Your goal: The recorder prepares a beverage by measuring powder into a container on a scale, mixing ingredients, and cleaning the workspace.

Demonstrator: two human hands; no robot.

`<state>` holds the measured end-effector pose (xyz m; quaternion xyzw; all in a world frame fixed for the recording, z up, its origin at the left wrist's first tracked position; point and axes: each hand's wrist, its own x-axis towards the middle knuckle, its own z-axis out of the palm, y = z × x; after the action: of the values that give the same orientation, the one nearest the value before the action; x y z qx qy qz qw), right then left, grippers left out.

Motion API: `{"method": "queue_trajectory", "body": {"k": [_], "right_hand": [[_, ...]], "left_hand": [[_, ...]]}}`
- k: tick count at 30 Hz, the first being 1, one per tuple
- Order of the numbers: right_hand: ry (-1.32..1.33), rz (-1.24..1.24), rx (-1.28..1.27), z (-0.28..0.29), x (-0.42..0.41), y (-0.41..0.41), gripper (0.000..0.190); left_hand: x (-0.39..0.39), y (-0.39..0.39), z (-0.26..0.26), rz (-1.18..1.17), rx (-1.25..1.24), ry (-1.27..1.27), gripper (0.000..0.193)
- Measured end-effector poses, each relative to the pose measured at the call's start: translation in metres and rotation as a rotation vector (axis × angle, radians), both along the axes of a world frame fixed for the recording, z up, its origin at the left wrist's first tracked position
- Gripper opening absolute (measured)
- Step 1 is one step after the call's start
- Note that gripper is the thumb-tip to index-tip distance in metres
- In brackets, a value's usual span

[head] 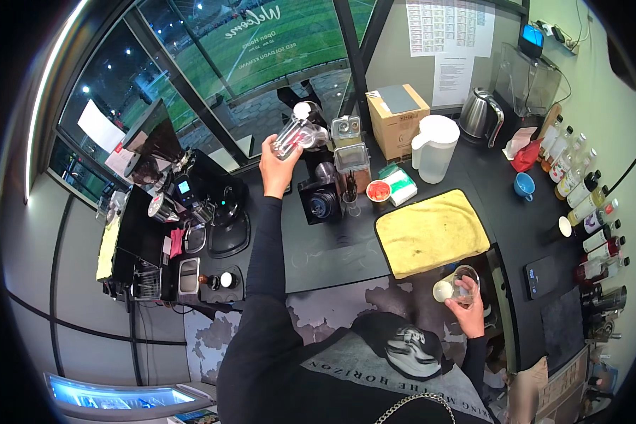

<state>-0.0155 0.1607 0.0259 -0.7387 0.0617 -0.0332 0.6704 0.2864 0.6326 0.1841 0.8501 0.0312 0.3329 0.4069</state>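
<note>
My left hand (280,168) is raised over the counter near the window, its fingers around a clear glass bottle (297,139) with a white cap, held tilted. Behind the bottle stands a black grinder-like machine (320,199). In front of my body, below the yellow cloth (432,233), my right hand (466,307) holds a clear cup (465,281). A small round whitish thing (443,291) shows at the cup's end; whether it is the cup's base or a separate piece, I cannot tell.
Clear lidded containers (352,159), a cup of red pieces (378,191), a white pitcher (437,151) and a cardboard box (397,119) stand along the back. At right are a steel kettle (476,116), blue cup (524,185), syrup bottles (580,180) and a scale (540,276); coffee grinders (191,185) stand left.
</note>
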Motion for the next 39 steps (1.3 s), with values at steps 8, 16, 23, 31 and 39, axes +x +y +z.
{"method": "queue_trajectory", "body": {"k": [8, 16, 23, 31, 39], "right_hand": [[0.071, 0.026, 0.015, -0.003, -0.013, 0.005, 0.076], [0.060, 0.067, -0.003, 0.004, -0.017, 0.021, 0.078], [0.082, 0.027, -0.021, -0.009, -0.036, 0.019, 0.077], [0.109, 0.064, -0.014, -0.004, -0.039, 0.029, 0.078], [0.098, 0.088, -0.029, -0.003, -0.038, 0.033, 0.079]], "left_hand": [[-0.023, -0.013, 0.015, 0.121, 0.469, -0.056, 0.065], [-0.014, -0.022, 0.015, 0.120, 0.381, -0.033, 0.065], [-0.019, -0.032, 0.013, 0.187, 0.481, 0.066, 0.066], [0.000, -0.019, 0.011, 0.257, 0.492, -0.095, 0.067], [0.000, -0.011, -0.005, 0.108, 0.203, -0.068, 0.072]]}}
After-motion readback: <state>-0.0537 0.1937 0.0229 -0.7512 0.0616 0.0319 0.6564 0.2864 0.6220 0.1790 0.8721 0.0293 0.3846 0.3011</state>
